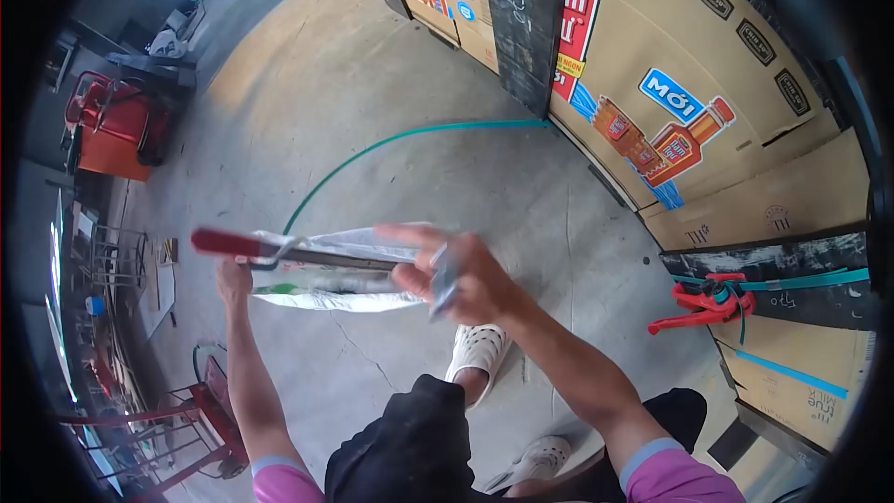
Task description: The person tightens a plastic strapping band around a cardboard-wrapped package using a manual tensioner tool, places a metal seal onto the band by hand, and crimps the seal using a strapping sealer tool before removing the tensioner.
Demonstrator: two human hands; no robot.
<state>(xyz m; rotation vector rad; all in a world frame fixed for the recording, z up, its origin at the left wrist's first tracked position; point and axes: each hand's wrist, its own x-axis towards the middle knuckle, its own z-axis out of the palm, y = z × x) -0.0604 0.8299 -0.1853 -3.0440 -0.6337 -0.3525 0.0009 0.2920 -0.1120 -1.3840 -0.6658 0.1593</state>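
Note:
A long metal tool with a red handle (223, 242) lies across the view in front of me, its bar running rightward. My left hand (233, 281) is closed at the red-handled end, its fingers partly hidden beneath the handle. At the bar's other end is my right hand (470, 281), blurred, with the index finger stretched out and a flat grey metal piece (445, 281) held against the fingers. Below the tool is a white plastic sack (372, 302), whose contents I cannot make out. A green strap (391, 138) curves across the floor from the cartons toward the sack.
Large printed cartons (764, 168) with dark boards stand on the right. A red strapping tool (712, 303) hangs there on a teal strap. Red metal equipment (116, 126) and a red-framed trolley (209, 419) are at the left. My white clogs (480, 349) are on the concrete floor (372, 84).

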